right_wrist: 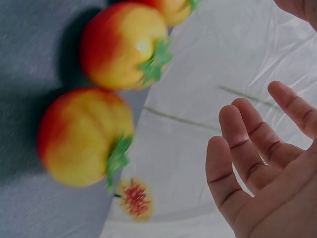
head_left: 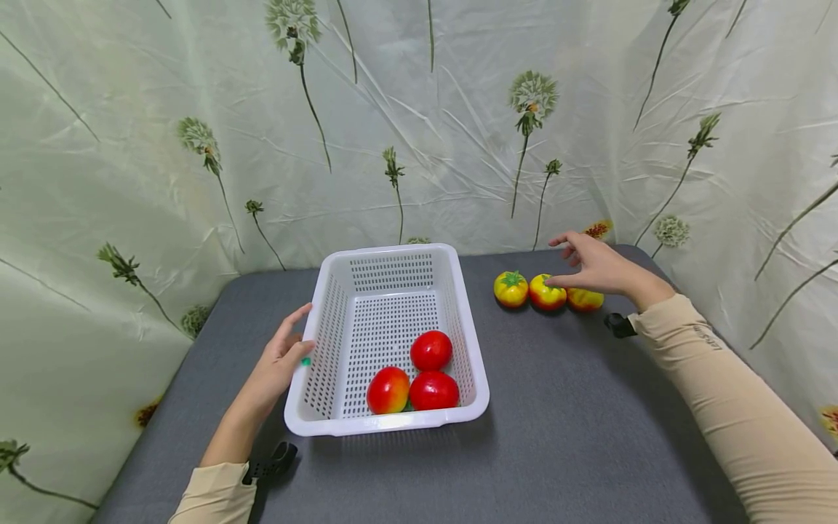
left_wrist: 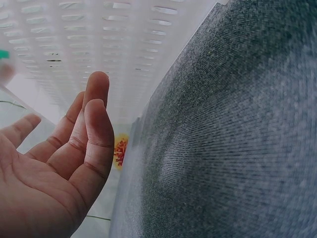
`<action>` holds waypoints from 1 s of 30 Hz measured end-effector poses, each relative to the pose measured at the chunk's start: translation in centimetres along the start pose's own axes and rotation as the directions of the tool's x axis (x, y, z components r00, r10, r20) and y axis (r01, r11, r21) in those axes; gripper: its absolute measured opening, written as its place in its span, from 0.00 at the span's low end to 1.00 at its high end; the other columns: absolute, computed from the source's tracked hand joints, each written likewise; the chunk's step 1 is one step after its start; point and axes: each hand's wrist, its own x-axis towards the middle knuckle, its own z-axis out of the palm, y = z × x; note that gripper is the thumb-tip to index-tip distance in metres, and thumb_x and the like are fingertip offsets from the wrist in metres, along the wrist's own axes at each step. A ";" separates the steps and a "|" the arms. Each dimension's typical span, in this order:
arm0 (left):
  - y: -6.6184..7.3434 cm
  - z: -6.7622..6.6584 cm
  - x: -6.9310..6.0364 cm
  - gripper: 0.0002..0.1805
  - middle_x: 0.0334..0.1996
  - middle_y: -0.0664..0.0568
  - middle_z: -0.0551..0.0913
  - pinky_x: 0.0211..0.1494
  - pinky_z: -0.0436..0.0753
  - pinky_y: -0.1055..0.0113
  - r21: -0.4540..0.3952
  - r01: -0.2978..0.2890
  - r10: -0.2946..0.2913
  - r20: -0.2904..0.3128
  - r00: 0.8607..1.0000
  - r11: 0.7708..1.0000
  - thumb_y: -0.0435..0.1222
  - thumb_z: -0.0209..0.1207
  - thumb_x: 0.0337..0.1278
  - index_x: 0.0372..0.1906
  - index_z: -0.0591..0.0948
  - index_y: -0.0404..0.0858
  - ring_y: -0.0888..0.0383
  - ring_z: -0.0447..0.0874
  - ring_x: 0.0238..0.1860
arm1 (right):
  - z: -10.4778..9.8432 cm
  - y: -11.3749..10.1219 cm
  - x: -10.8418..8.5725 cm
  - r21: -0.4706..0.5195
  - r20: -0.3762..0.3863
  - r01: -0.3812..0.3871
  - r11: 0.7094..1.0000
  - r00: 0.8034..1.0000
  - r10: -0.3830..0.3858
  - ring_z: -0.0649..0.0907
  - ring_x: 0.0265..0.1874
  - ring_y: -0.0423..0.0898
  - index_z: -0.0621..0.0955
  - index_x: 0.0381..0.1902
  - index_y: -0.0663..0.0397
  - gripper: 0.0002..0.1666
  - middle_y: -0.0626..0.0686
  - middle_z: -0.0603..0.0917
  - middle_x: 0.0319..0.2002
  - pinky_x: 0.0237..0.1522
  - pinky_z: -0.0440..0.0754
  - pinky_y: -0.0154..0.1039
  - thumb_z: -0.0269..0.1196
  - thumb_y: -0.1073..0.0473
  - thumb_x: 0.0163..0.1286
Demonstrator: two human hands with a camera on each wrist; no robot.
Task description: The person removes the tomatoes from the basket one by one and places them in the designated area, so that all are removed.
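Note:
A white perforated basket (head_left: 388,429) stands on the table, holding three red fruits (head_left: 431,351) near its front right corner. At the basket's left side is the left hand (head_left: 271,364), its thumb and index finger at the rim; in the left wrist view the hand (left_wrist: 64,168) has its fingers beside the basket wall (left_wrist: 74,54). The right hand (head_left: 599,269) hovers with spread fingers over a row of three yellow-red fruits (head_left: 511,290) with green leaves. In the right wrist view that hand (right_wrist: 272,168) holds nothing, apart from the nearest fruit (right_wrist: 84,139).
The grey table (head_left: 556,422) reaches back to a pale curtain (head_left: 445,145) printed with dandelion flowers, which also hangs along both sides. A dark strap is on each wrist. The row of fruits lies right of the basket near the table's back edge.

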 end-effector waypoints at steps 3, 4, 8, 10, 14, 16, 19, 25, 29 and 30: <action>0.0 0.0 0.0 0.37 0.64 0.28 0.77 0.48 0.93 0.47 0.001 -0.003 0.003 -0.001 1.000 1.000 0.36 0.47 0.83 0.88 0.52 0.56 0.41 0.87 0.52 | 0.1 -1.0 0.3 0.013 0.007 0.019 1.000 1.000 -0.019 0.82 0.60 0.66 0.69 0.75 0.62 0.44 0.71 0.78 0.64 0.62 0.80 0.67 0.73 0.47 0.71; 0.0 0.0 0.0 0.37 0.64 0.28 0.77 0.47 0.93 0.47 0.001 -0.004 0.004 -0.001 1.000 1.000 0.36 0.47 0.83 0.88 0.52 0.56 0.41 0.87 0.52 | 0.2 -1.3 0.4 0.018 0.009 0.025 1.000 1.000 -0.025 0.82 0.60 0.66 0.69 0.75 0.61 0.44 0.70 0.78 0.64 0.63 0.80 0.66 0.73 0.47 0.71; -0.1 0.0 0.0 0.37 0.63 0.28 0.76 0.47 0.93 0.48 0.000 -0.009 0.009 0.000 1.000 1.000 0.36 0.47 0.83 0.88 0.51 0.55 0.42 0.87 0.51 | 0.5 -2.5 0.7 0.039 0.017 0.066 0.997 0.998 -0.066 0.82 0.60 0.64 0.70 0.74 0.61 0.43 0.68 0.78 0.64 0.63 0.80 0.65 0.74 0.49 0.70; -0.1 0.0 0.0 0.37 0.63 0.28 0.76 0.47 0.93 0.48 0.000 -0.011 0.011 0.002 1.000 1.000 0.35 0.47 0.83 0.88 0.51 0.55 0.42 0.87 0.51 | 0.7 -3.1 0.8 0.041 0.019 0.081 0.996 0.996 -0.082 0.83 0.60 0.63 0.71 0.74 0.60 0.43 0.67 0.79 0.63 0.63 0.81 0.64 0.74 0.48 0.69; -0.1 0.0 0.0 0.37 0.63 0.28 0.76 0.47 0.93 0.49 -0.003 -0.014 0.014 0.003 1.000 1.000 0.35 0.47 0.83 0.88 0.51 0.55 0.42 0.87 0.51 | 1.1 -4.5 1.0 0.039 0.028 0.105 0.994 0.994 -0.106 0.83 0.59 0.61 0.71 0.73 0.58 0.43 0.64 0.80 0.62 0.64 0.81 0.62 0.75 0.47 0.68; -0.1 0.0 0.0 0.37 0.63 0.28 0.76 0.47 0.93 0.49 -0.003 -0.015 0.015 0.004 1.000 1.000 0.35 0.47 0.83 0.88 0.51 0.55 0.42 0.87 0.51 | 1.3 -5.2 1.1 0.041 0.036 0.118 0.992 0.992 -0.120 0.83 0.59 0.60 0.72 0.73 0.57 0.43 0.63 0.80 0.61 0.64 0.81 0.62 0.75 0.47 0.68; -0.1 0.0 0.0 0.37 0.63 0.28 0.76 0.47 0.93 0.49 -0.004 -0.018 0.018 0.004 1.000 1.000 0.36 0.47 0.83 0.88 0.51 0.55 0.42 0.87 0.51 | 1.6 -6.3 1.3 0.053 0.047 0.146 0.988 0.988 -0.148 0.82 0.59 0.60 0.72 0.73 0.56 0.41 0.62 0.80 0.60 0.64 0.80 0.62 0.75 0.48 0.68; -0.1 0.0 0.0 0.37 0.63 0.28 0.76 0.46 0.93 0.49 0.003 -0.023 0.023 0.002 1.000 1.000 0.36 0.47 0.83 0.88 0.51 0.55 0.42 0.87 0.51 | 2.5 -8.2 1.6 0.059 0.050 0.213 0.975 0.975 -0.216 0.84 0.58 0.60 0.74 0.71 0.56 0.41 0.60 0.81 0.58 0.65 0.81 0.61 0.77 0.48 0.66; -0.1 0.0 -0.1 0.37 0.62 0.28 0.77 0.46 0.93 0.50 0.005 -0.023 0.023 0.001 1.000 1.000 0.36 0.47 0.83 0.88 0.52 0.55 0.42 0.87 0.50 | 3.2 -9.5 1.9 0.065 0.062 0.243 0.968 0.967 -0.247 0.84 0.56 0.57 0.75 0.71 0.56 0.42 0.60 0.82 0.57 0.65 0.81 0.61 0.78 0.48 0.65; -0.1 0.0 -0.1 0.37 0.62 0.28 0.77 0.45 0.93 0.50 0.004 -0.023 0.023 0.001 1.000 1.000 0.36 0.47 0.83 0.88 0.52 0.55 0.42 0.87 0.50 | 3.4 -9.8 1.9 0.068 0.065 0.244 0.967 0.966 -0.249 0.84 0.56 0.57 0.75 0.71 0.56 0.42 0.59 0.82 0.57 0.64 0.82 0.60 0.79 0.48 0.64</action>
